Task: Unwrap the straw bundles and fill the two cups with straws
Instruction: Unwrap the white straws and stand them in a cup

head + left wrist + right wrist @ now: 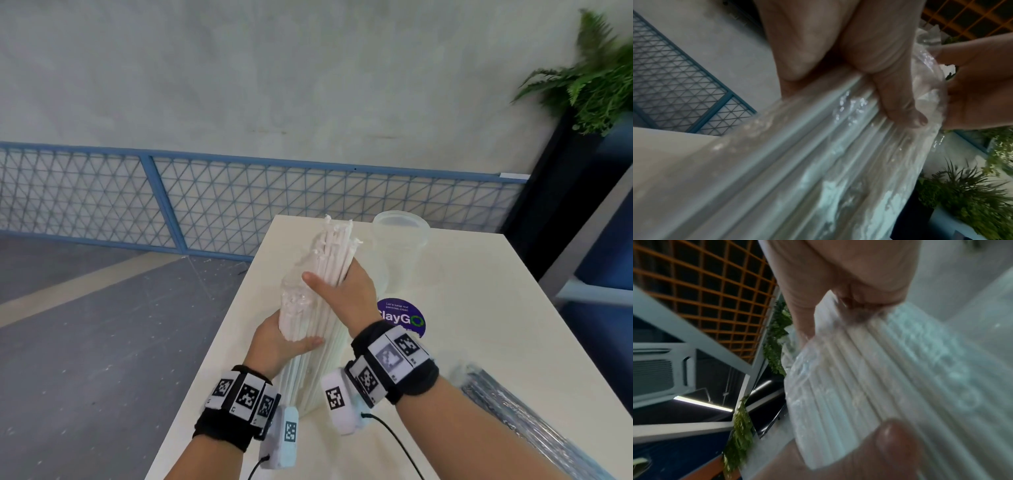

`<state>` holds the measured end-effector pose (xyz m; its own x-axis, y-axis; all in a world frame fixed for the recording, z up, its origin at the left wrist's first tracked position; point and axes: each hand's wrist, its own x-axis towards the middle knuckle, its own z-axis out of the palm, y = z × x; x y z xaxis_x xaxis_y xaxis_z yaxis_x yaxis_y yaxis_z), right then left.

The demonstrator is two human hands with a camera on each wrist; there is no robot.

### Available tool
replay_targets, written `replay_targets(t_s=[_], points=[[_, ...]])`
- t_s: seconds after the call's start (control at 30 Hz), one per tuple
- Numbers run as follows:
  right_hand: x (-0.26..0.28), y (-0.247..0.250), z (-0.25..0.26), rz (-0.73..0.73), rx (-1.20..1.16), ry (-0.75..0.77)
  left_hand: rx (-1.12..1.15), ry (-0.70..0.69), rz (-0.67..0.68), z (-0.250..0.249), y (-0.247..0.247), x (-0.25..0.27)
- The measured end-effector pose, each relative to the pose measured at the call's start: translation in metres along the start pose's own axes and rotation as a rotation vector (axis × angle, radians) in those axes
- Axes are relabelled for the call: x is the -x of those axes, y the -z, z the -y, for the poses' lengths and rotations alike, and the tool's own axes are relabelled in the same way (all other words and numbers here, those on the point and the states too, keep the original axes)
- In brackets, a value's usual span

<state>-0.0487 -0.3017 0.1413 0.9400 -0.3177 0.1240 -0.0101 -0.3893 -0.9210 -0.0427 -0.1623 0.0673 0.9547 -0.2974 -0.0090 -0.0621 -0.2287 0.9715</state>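
A thick bundle of white paper-wrapped straws (325, 253) stands nearly upright over the near part of the pale table (496, 301). Crumpled clear plastic wrap (294, 294) still covers its lower part. My left hand (284, 337) grips the wrapped lower part, thumb across the front. My right hand (342, 291) grips the bare straws higher up, thumb in front and fingers behind. The left wrist view shows the glossy wrap (818, 162) under my fingers (900, 105). In the right wrist view the straws (859, 369) lie against my thumb (896, 443). A clear plastic cup (400, 233) stands just behind the bundle.
Another plastic-wrapped straw bundle (507, 411) lies on the table at the near right. A purple round sticker (400, 317) is on the tabletop by my right wrist. The table's left edge drops to grey floor; a blue mesh fence (239, 202) and a potted plant (596, 78) stand beyond.
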Motion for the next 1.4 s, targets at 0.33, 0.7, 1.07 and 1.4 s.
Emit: replay_targets(t_s=[0.33, 0.7, 1.07, 1.4], points=[[-0.015, 0.006, 0.009, -0.059, -0.359, -0.014, -0.001, 0.012, -0.038, -0.003, 0.004, -0.005], [-0.016, -0.005, 0.001, 0.036, -0.309, -0.061, 0.107, -0.006, -0.063, -0.001, 0.005, -0.008], [-0.036, 0.008, 0.019, -0.053, -0.562, -0.009, 0.173, 0.030, -0.079, 0.003, 0.007, -0.017], [-0.025, -0.007, 0.007, -0.078, -0.225, 0.022, 0.136, -0.004, -0.097, -0.001, 0.003, -0.015]])
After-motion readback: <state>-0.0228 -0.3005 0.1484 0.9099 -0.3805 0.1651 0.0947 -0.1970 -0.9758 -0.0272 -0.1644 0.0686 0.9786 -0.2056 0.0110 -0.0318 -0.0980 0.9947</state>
